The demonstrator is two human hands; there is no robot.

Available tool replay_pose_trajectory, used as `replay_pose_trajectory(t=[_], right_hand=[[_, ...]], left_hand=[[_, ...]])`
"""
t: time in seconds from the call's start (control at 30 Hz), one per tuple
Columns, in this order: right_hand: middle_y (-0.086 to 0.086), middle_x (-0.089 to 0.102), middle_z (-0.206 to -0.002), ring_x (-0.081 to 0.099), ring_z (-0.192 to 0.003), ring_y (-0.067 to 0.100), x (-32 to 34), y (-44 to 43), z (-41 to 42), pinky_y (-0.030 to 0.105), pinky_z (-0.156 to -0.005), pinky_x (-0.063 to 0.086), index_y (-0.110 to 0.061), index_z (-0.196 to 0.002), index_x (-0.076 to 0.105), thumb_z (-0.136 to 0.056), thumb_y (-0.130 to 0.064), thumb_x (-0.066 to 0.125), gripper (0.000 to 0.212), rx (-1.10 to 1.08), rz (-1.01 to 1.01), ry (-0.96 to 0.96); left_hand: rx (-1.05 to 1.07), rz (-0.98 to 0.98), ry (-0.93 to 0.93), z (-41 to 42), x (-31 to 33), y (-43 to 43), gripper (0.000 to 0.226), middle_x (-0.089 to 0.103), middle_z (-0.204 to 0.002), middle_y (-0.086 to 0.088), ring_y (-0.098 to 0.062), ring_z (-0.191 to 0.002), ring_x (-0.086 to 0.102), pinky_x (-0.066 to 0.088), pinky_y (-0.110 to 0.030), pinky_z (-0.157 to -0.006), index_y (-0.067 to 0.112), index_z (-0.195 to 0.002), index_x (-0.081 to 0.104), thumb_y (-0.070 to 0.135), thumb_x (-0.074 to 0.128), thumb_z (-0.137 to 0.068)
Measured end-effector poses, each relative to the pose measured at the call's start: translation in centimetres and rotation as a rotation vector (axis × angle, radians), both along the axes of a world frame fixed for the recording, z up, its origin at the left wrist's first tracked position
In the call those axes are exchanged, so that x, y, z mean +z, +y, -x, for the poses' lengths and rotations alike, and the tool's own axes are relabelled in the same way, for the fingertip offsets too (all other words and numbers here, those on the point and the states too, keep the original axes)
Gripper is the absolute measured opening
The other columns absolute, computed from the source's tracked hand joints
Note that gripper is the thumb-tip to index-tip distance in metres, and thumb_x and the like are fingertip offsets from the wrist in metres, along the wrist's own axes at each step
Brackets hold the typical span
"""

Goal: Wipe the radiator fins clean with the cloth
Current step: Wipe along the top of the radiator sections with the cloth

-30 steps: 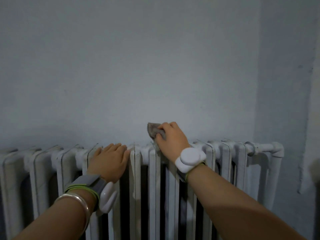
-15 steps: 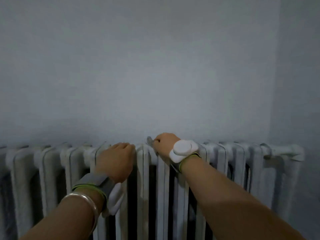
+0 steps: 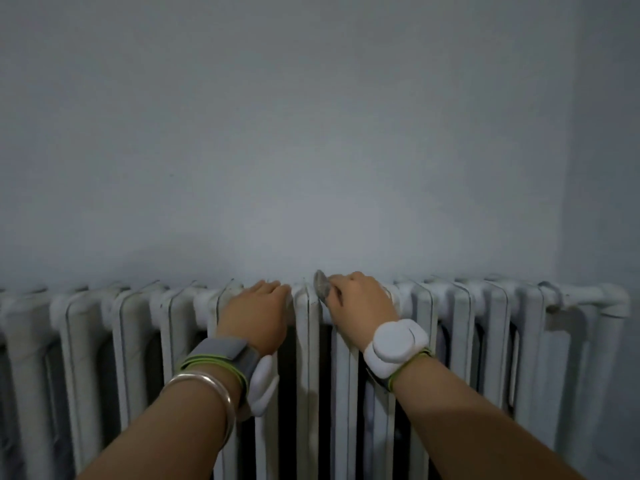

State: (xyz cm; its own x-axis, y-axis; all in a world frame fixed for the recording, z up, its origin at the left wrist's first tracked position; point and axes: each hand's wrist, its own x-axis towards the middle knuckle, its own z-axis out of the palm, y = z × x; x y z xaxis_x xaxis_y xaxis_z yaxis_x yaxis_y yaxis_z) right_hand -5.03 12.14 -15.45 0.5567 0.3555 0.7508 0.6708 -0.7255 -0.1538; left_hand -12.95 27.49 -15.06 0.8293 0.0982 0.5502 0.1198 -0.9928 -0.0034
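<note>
A: What colour is the back wall (image 3: 311, 133)?

B: Pale grey, a bit blue. It is plain and smooth, and it fills most of the view.

A: And on the right?

B: A corner (image 3: 568, 174), running up and down. Past it is a side wall (image 3: 609, 168) (darker than the big one).

A: Is the room bright?

B: No, dim. The back wall looks lightest low down in the middle.
</note>
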Motion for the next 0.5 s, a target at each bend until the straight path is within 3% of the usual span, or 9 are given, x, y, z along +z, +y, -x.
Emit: replay_pose_trajectory(t=[0.13,0.27,0.5], right_hand=[[0.012,0.062,-0.103,0.058,-0.09,0.032,-2.2,-0.3,0.9,0.036,-0.079,0.046,-0.012,-0.106,0.067,-0.088,-0.011,0.056,0.021,0.068,-0.12,-0.12],[0.021,0.064,-0.112,0.064,-0.094,0.039,-4.2,-1.0,1.5,0.042,-0.083,0.052,-0.007,-0.106,0.07,-0.075,-0.002,0.076,0.032,0.05,-0.208,-0.212],[0.014,0.044,-0.143,0.048,-0.127,0.029,-7.0,-1.6,2.4,0.034,-0.105,0.034,-0.014,-0.125,0.061,-0.088,-0.009,0.063,0.037,0.145,-0.323,-0.087]], left_hand=[[-0.007,0.006,0.008,0.3,0.1,0.0,0.037,0.046,-0.134,0.002,-0.018,-0.127,0.041,0.037,-0.032,-0.103,0.022,-0.133,0.042,0.02,0.04,-0.096],[-0.008,-0.003,0.031,0.6,0.4,-0.3,0.047,0.037,-0.145,0.003,-0.017,-0.136,0.032,0.033,-0.032,-0.108,0.022,-0.142,0.033,0.018,0.039,-0.095],[0.011,-0.01,0.043,0.8,0.3,-0.3,0.051,0.033,-0.149,0.004,-0.017,-0.138,0.029,0.03,-0.033,-0.11,0.022,-0.144,0.03,0.019,0.038,-0.094]])
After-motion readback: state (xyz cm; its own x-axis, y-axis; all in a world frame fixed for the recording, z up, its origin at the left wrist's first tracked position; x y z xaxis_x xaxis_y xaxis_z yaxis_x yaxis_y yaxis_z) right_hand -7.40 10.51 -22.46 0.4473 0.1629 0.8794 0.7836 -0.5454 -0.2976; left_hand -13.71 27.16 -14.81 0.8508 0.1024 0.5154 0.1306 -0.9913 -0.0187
